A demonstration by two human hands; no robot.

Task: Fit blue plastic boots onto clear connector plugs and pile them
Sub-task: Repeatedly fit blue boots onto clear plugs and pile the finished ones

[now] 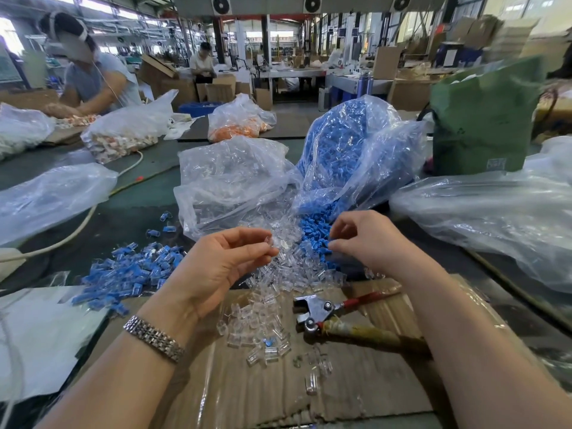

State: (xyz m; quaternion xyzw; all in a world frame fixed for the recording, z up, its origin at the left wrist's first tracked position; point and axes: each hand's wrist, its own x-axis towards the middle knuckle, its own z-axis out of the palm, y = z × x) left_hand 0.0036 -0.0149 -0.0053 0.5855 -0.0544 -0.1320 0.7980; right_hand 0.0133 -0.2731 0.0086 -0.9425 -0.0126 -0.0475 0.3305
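Observation:
My left hand (223, 261) pinches a clear connector plug (268, 241) between thumb and fingertips, above the loose clear plugs (278, 280). My right hand (368, 239) reaches into the spilled blue boots (315, 230), its thumb and forefinger pinched at one blue boot (330, 245). The boots spill from a plastic bag of blue boots (349, 150). A bag of clear plugs (232, 181) lies open to its left. A pile of fitted blue-and-clear plugs (133, 270) lies left of my left hand.
Pliers with red and yellow handles (334, 317) lie on the cardboard sheet (247, 391) under my right forearm. Other plastic bags (495, 218) surround the work spot. A green bag (483, 119) stands at back right. A person works at far left (93, 75).

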